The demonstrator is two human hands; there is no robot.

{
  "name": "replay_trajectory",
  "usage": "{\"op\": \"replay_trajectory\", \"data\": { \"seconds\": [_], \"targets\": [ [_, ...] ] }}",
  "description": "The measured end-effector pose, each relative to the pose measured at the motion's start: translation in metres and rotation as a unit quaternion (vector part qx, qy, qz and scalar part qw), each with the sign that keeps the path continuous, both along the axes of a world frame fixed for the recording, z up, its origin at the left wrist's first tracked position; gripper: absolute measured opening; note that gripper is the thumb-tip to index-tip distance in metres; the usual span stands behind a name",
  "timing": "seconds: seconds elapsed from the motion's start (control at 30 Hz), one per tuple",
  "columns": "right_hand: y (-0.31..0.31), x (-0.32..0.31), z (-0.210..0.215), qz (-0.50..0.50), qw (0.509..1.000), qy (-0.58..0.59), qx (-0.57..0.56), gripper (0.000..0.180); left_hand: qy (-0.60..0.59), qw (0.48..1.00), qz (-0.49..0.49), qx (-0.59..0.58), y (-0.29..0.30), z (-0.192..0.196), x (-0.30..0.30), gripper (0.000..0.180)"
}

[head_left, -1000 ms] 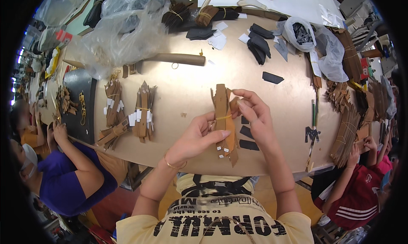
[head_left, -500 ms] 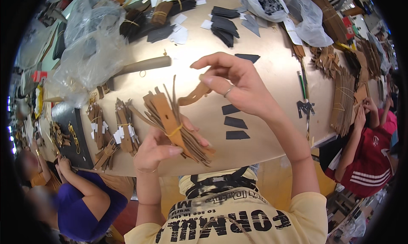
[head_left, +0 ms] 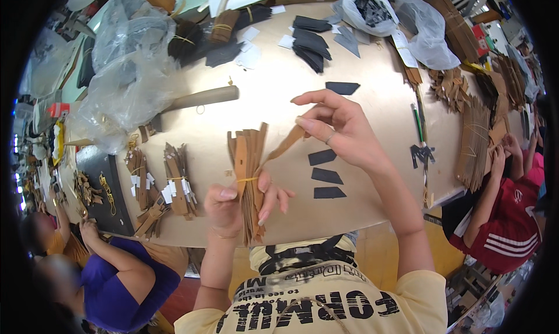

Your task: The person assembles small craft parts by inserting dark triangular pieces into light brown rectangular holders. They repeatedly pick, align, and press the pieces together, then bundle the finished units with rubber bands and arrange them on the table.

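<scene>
My left hand (head_left: 223, 210) grips a bundle of brown leather strips (head_left: 249, 150) above the table's near edge. A yellow rubber band (head_left: 247, 179) goes round the bundle's middle, and the strips stand nearly upright. Some of that hand's fingers stick out to the right of the bundle. My right hand (head_left: 346, 127), up and to the right, pinches the end of a single brown leather strip (head_left: 285, 144) between thumb and fingertips. This strip slants away from the bundle, its lower end meeting it near the band; whether it is under the band I cannot tell.
Black slanted pieces (head_left: 328, 175) lie in a column right of the bundle, with stacked black pieces (head_left: 311, 43) farther back. Banded brown bundles (head_left: 179, 185) and a clear plastic bag (head_left: 131, 72) are at left. Co-workers sit at both sides, one in a purple sleeve (head_left: 131, 276).
The bundle has turned from a leftward tilt to nearly upright and moved a little right. My right hand has shifted right and slightly nearer, still pinching the strip.
</scene>
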State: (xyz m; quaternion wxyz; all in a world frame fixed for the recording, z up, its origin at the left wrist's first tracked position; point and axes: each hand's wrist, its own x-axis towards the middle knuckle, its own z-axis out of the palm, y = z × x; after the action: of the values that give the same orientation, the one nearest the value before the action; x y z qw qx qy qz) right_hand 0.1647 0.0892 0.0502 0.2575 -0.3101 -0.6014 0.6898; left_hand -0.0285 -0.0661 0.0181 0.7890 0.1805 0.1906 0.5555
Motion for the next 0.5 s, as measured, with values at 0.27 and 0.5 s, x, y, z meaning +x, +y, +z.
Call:
{"op": "replay_trajectory", "data": {
  "seconds": [0.27,0.5],
  "targets": [
    [-0.003,0.006,-0.002,-0.067,0.996,-0.010,0.054,0.023,0.014,0.997,0.014,-0.069,-0.006,-0.001,0.007,0.037],
    [-0.032,0.009,0.011,-0.001,0.951,-0.090,0.294,0.023,-0.043,0.995,0.021,-0.083,-0.003,-0.001,0.007,0.056]
  ]
}}
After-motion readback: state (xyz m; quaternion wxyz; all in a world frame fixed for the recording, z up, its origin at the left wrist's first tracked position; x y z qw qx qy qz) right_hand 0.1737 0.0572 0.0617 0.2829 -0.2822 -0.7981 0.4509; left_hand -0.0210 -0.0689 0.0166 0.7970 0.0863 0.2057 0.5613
